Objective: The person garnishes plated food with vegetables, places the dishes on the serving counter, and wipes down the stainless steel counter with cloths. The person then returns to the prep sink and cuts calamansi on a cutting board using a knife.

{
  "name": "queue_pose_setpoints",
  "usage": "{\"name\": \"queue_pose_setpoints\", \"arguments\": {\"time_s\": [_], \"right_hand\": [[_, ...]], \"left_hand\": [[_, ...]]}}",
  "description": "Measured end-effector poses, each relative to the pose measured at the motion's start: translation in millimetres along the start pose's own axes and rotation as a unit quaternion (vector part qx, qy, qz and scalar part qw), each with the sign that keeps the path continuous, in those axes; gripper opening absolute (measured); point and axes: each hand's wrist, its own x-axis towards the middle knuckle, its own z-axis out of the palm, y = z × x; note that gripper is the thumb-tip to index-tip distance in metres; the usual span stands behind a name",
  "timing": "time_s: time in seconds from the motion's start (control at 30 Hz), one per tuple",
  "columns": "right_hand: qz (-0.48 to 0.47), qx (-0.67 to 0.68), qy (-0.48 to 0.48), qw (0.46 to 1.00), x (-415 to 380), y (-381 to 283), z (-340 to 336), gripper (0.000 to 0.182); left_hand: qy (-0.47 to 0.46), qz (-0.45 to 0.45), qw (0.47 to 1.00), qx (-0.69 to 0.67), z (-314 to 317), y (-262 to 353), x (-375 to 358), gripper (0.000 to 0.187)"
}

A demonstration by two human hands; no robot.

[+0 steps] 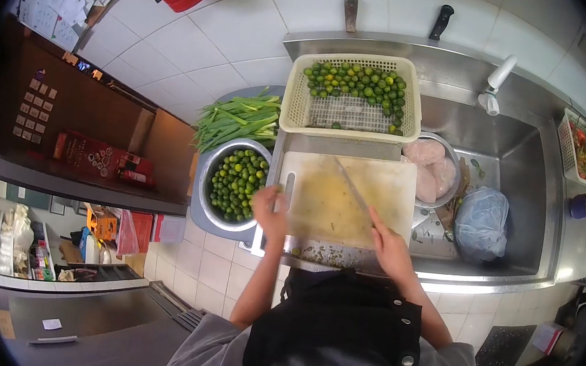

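Note:
My right hand (389, 250) is closed around the handle of a knife (351, 184), whose blade slants up and left over a white cutting board (405, 194). The board's middle is wet and yellowish with small scraps on it. My left hand (269, 210) is between the board's left edge and a metal bowl (203, 174); its fingers are blurred, and whether they hold anything does not show. Small green limes (238, 183) fill that bowl. Behind the board, a cream plastic basket (287, 112) holds more limes along its back and right side.
Green onions (239, 120) lie behind the bowl. In the sink (532, 156) at right are a bowl of raw chicken (427, 169) and a tied plastic bag (481, 222), below a faucet (492, 96). A vegetable basket (584, 151) and dark cup (580, 206) stand far right.

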Motion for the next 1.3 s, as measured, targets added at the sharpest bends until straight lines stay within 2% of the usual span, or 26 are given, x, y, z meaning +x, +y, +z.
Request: {"name": "queue_pose_setpoints", "arguments": {"time_s": [0.07, 0.13, 0.17, 0.2, 0.27, 0.33, 0.4, 0.43, 0.5, 0.53, 0.6, 0.63, 0.67, 0.73, 0.77, 0.9, 0.97, 1.0, 1.07, 1.1, 1.17, 1.2, 1.27, 1.3], "right_hand": [[0.004, -0.01, 0.015, 1.0, -5, 19, -7, 0.055], [0.087, -0.038, -0.017, 0.995, -8, 30, -14, 0.055], [0.003, -0.039, 0.048, 0.998, -9, 47, -5, 0.058], [0.005, -0.038, 0.05, 0.998, -7, 46, -6, 0.058], [0.048, -0.052, 0.008, 0.997, -4, 40, -8, 0.056], [0.054, -0.048, 0.009, 0.997, -3, 43, -7, 0.057], [0.06, -0.044, 0.011, 0.997, -3, 42, -8, 0.057], [0.073, -0.053, 0.003, 0.996, -3, 38, -11, 0.057], [0.072, -0.062, 0.006, 0.996, -3, 37, -11, 0.058], [0.074, -0.062, 0.011, 0.995, -3, 38, -11, 0.058], [0.087, -0.068, -0.003, 0.994, -2, 39, -11, 0.058], [0.095, -0.073, -0.008, 0.993, -2, 38, -11, 0.059], [0.098, -0.073, -0.004, 0.993, -2, 38, -11, 0.059], [0.114, -0.085, -0.022, 0.99, -1, 39, -11, 0.059], [0.117, -0.083, -0.019, 0.99, 0, 39, -11, 0.059], [0.118, -0.081, -0.017, 0.99, -3, 42, -8, 0.058], [0.098, -0.081, -0.001, 0.992, -3, 42, -9, 0.058], [0.103, -0.083, -0.007, 0.991, -4, 41, -11, 0.057], [0.105, -0.085, -0.012, 0.991, -3, 39, -11, 0.057], [0.103, -0.087, -0.01, 0.991, -3, 39, -11, 0.058], [0.096, -0.091, -0.01, 0.991, -4, 41, -9, 0.058], [0.08, -0.087, 0.004, 0.993, -5, 44, -6, 0.058], [0.059, -0.086, 0.018, 0.994, -6, 46, -4, 0.059], [0.055, -0.087, 0.021, 0.994, -6, 46, -4, 0.059]], "left_hand": [[0.036, 0.052, 0.991, 0.118, -24, -9, 26, 0.031], [0.085, 0.051, 0.974, 0.205, -22, 6, 45, 0.034], [0.059, 0.046, 0.982, 0.173, -18, 10, 58, 0.035], [0.057, 0.048, 0.982, 0.172, -8, 18, 72, 0.035], [-0.017, 0.129, 0.983, 0.133, 19, 34, 103, 0.033], [-0.084, 0.174, 0.979, 0.065, 57, 50, 140, 0.03], [-0.158, 0.171, 0.972, 0.044, 101, 50, 177, 0.025], [-0.159, 0.173, 0.971, 0.042, 122, 44, 194, 0.025], [-0.26, 0.128, 0.947, 0.141, 165, 28, 224, 0.028], [-0.262, 0.132, 0.946, 0.138, 182, 17, 234, 0.028], [-0.303, 0.167, 0.887, 0.307, 207, -1, 250, 0.035], [-0.313, 0.239, 0.847, 0.357, 212, -9, 254, 0.035], [-0.315, 0.243, 0.846, 0.355, 217, -9, 255, 0.035], [-0.322, 0.281, 0.786, 0.446, 224, -8, 258, 0.029], [-0.317, 0.313, 0.772, 0.453, 229, -20, 261, 0.022], [-0.302, 0.337, 0.771, 0.448, 227, -26, 261, 0.02], [-0.332, 0.242, 0.873, 0.261, 215, -14, 259, 0.027], [-0.331, 0.244, 0.873, 0.261, 205, 1, 255, 0.027], [-0.383, 0.067, 0.921, 0.022, 182, 32, 237, 0.036], [-0.38, 0.068, 0.922, 0.023, 170, 44, 225, 0.036], [-0.378, -0.003, 0.891, -0.251, 145, 64, 197, 0.039], [-0.373, -0.002, 0.893, -0.251, 133, 69, 185, 0.039], [-0.384, -0.068, 0.85, -0.353, 110, 82, 160, 0.037], [-0.381, -0.067, 0.851, -0.354, 100, 87, 148, 0.037]]}}
